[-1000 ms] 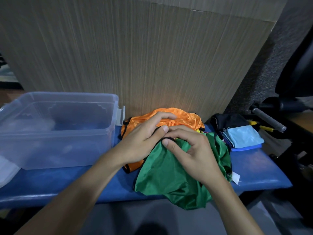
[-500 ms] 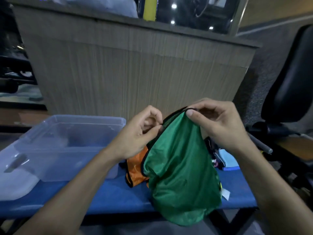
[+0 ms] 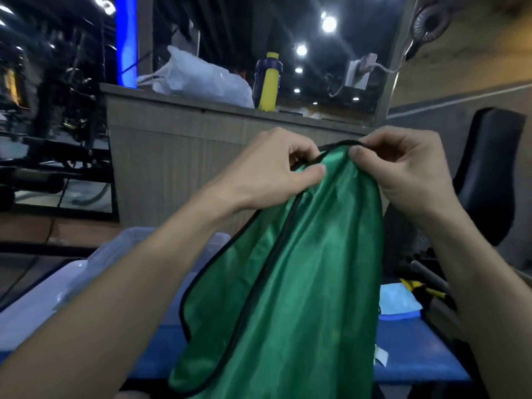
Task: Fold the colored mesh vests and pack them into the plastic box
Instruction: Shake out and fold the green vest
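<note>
Both hands pinch the black-trimmed top edge of one green mesh vest (image 3: 290,283): the left hand (image 3: 273,171) with thumb against curled fingers, the right hand (image 3: 403,171) likewise, close beside it. The vest hangs raised over the blue bench (image 3: 408,349), its lower part cut off by the frame. One clear plastic box (image 3: 138,249) stands at left, largely hidden behind the left forearm. One light blue cloth (image 3: 398,302) lies on the bench at right. Behind, one yellow bottle (image 3: 269,82) and one white bag (image 3: 201,79) stand on a wooden counter (image 3: 172,156). A black chair (image 3: 489,174) stands far right.
</note>
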Available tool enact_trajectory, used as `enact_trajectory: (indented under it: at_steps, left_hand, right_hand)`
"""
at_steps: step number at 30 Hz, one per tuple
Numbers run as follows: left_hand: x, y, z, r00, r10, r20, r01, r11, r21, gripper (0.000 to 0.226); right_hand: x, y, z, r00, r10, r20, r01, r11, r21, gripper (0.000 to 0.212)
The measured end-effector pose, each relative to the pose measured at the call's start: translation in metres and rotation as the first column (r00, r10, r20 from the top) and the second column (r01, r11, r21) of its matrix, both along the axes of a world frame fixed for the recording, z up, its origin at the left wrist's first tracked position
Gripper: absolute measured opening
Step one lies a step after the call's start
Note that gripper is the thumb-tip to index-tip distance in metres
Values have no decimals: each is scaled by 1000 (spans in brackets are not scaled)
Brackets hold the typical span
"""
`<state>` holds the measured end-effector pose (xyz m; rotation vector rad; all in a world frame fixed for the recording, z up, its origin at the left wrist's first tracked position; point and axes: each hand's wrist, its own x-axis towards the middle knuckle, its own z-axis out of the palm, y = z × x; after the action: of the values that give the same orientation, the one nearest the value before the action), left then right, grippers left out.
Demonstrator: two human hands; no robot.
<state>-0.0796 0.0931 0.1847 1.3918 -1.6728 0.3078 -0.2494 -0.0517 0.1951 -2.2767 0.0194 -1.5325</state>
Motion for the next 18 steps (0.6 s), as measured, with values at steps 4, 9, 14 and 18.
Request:
enact_trajectory:
  at_steps: [4, 9, 14, 18]
  left_hand:
    - [2, -3, 0, 999, 32, -20, -29, 992, 122, 24]
    - [3, -4, -10, 1000, -17, 17, 10, 948, 319, 26]
    - [13, -6, -24, 998, -45, 50, 20, 909, 417, 26]
    - [23, -6, -46, 998, -59, -19, 61, 886, 459, 31]
  right_hand:
    - [-1, 4, -17, 981, 108, -159, -77, 979, 188, 24]
    - [10, -2, -55, 862, 294, -413, -118, 909, 401, 13]
    - [26, 1, -84, 863, 337, -378, -133, 871, 474, 21]
    - [36, -3, -79, 937, 238, -257, -89, 872, 481, 23]
